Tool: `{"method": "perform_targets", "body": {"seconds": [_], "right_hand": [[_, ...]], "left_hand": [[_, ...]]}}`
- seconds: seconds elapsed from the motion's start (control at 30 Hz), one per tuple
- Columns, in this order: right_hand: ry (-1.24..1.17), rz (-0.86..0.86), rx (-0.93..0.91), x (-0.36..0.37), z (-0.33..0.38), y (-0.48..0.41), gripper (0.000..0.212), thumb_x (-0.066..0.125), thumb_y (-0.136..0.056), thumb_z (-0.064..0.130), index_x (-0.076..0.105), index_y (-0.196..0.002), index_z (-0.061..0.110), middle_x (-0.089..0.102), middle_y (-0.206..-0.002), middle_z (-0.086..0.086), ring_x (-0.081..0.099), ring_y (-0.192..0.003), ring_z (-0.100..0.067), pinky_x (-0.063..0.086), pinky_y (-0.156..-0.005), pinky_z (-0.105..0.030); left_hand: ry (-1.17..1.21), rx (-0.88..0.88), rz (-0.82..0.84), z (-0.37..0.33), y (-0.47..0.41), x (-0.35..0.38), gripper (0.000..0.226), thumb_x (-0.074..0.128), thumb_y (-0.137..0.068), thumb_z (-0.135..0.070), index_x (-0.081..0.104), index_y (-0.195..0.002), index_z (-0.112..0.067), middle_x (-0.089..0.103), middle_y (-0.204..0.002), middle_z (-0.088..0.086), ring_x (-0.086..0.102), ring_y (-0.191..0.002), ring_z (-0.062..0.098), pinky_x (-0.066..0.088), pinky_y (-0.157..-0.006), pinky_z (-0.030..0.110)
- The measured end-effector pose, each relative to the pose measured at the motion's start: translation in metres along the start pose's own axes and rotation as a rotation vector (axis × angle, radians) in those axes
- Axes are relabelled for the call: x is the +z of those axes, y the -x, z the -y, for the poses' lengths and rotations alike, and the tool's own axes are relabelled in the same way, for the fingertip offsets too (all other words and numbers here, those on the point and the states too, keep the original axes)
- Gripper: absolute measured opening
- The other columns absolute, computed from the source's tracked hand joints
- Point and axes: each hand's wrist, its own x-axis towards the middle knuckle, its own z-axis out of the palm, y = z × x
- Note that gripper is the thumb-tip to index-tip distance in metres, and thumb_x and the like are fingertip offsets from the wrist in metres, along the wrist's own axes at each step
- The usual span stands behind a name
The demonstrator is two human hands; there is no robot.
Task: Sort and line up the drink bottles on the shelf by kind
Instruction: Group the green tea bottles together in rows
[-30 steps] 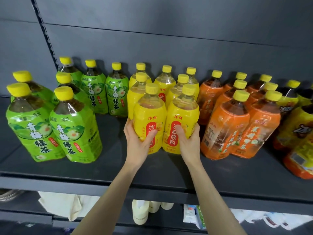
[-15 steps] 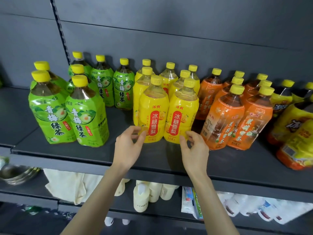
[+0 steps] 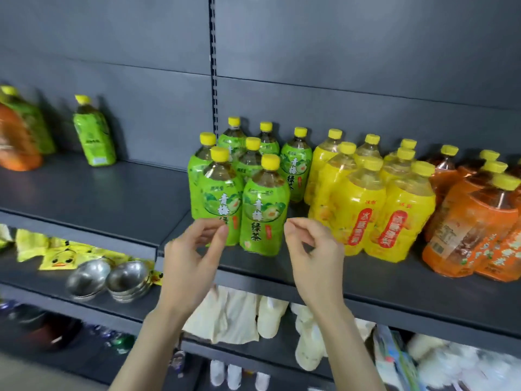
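Left of the green bottle cluster (image 3: 239, 198): wide bare shelf (image 3: 112, 198), open as far as a lone green bottle (image 3: 94, 134) standing near the back panel (image 3: 338, 52). Above the cluster's caps: open air up the panel. In front of the cluster: a narrow bare strip along the shelf edge. Right of the cluster: only a slim gap at the front, narrowing toward the back, then yellow bottles (image 3: 366, 210) packed tight, with orange bottles (image 3: 473, 221) just beside them. Within the cluster: bottles shoulder to shoulder. Behind the cluster: a slotted upright (image 3: 213, 80) on the panel.
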Motion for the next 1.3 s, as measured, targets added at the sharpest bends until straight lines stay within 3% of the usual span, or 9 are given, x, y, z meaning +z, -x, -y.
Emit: {"method": "perform_targets", "body": {"seconds": [0.1, 0.3, 0.43, 0.53, 0.77, 1.07, 1.3], "right_hand": [[-0.036, 0.03, 0.002, 0.065, 0.022, 0.021, 0.009, 0.064, -0.09, 0.013, 0.071, -0.096, 0.012, 0.069, -0.088, 0.003, 0.064, -0.085, -0.001, 0.05, -0.075, -0.016], [-0.112, 0.118, 0.061, 0.177, 0.057, 0.053, 0.009, 0.064, -0.091, 0.017, 0.07, -0.097, 0.016, 0.069, -0.088, 0.008, 0.065, -0.087, -0.003, 0.053, -0.083, -0.027], [-0.157, 0.166, 0.065, 0.233, 0.081, 0.05, 0.009, 0.064, -0.09, 0.019, 0.067, -0.092, 0.027, 0.068, -0.088, 0.017, 0.063, -0.087, 0.002, 0.052, -0.075, -0.025], [-0.18, 0.17, 0.04, 0.272, 0.092, 0.037, 0.01, 0.065, -0.089, 0.019, 0.066, -0.09, 0.028, 0.068, -0.088, 0.018, 0.063, -0.087, 0.003, 0.05, -0.08, -0.017], [-0.205, 0.173, 0.034, 0.37, 0.097, -0.009, 0.007, 0.065, -0.089, 0.02, 0.07, -0.093, 0.024, 0.069, -0.087, 0.019, 0.064, -0.088, 0.003, 0.048, -0.08, -0.012], [-0.26, 0.174, 0.102, 0.511, 0.102, -0.064, 0.007, 0.065, -0.089, 0.016, 0.07, -0.094, 0.017, 0.07, -0.088, 0.012, 0.064, -0.086, 0.002, 0.048, -0.081, -0.013], [-0.219, 0.181, 0.116, 0.609, 0.114, -0.084, 0.009, 0.066, -0.089, 0.016, 0.071, -0.096, 0.015, 0.071, -0.089, 0.009, 0.065, -0.086, 0.002, 0.049, -0.082, -0.014]], "left_hand": [[-0.083, -0.02, -0.021, 0.024, -0.006, -0.068, 0.009, 0.065, -0.088, -0.019, 0.066, -0.087, -0.028, 0.069, -0.076, -0.014, 0.063, -0.076, -0.003, 0.043, -0.067, 0.005], [-0.08, -0.111, -0.049, 0.068, -0.016, -0.175, 0.007, 0.064, -0.088, -0.021, 0.067, -0.094, -0.02, 0.07, -0.082, -0.012, 0.063, -0.081, -0.003, 0.045, -0.072, 0.008], [-0.085, -0.102, -0.085, 0.085, -0.043, -0.224, 0.007, 0.065, -0.088, -0.023, 0.067, -0.095, -0.022, 0.07, -0.083, -0.018, 0.063, -0.083, -0.004, 0.045, -0.074, 0.007], [-0.101, -0.076, -0.114, 0.102, -0.069, -0.25, 0.008, 0.064, -0.088, -0.021, 0.066, -0.096, -0.023, 0.07, -0.083, -0.019, 0.063, -0.083, -0.004, 0.042, -0.072, 0.004], [-0.095, -0.046, -0.15, 0.153, -0.148, -0.293, 0.007, 0.065, -0.088, -0.019, 0.066, -0.094, -0.021, 0.069, -0.079, -0.019, 0.063, -0.078, -0.003, 0.041, -0.068, 0.003], [-0.068, -0.082, -0.179, 0.237, -0.257, -0.357, 0.008, 0.063, -0.089, -0.026, 0.063, -0.097, -0.028, 0.07, -0.086, -0.015, 0.065, -0.083, 0.006, 0.049, -0.076, 0.017], [-0.094, -0.052, -0.225, 0.295, -0.324, -0.414, 0.014, 0.063, -0.09, -0.027, 0.059, -0.098, -0.038, 0.068, -0.091, -0.021, 0.064, -0.087, -0.001, 0.047, -0.074, 0.009]]}}
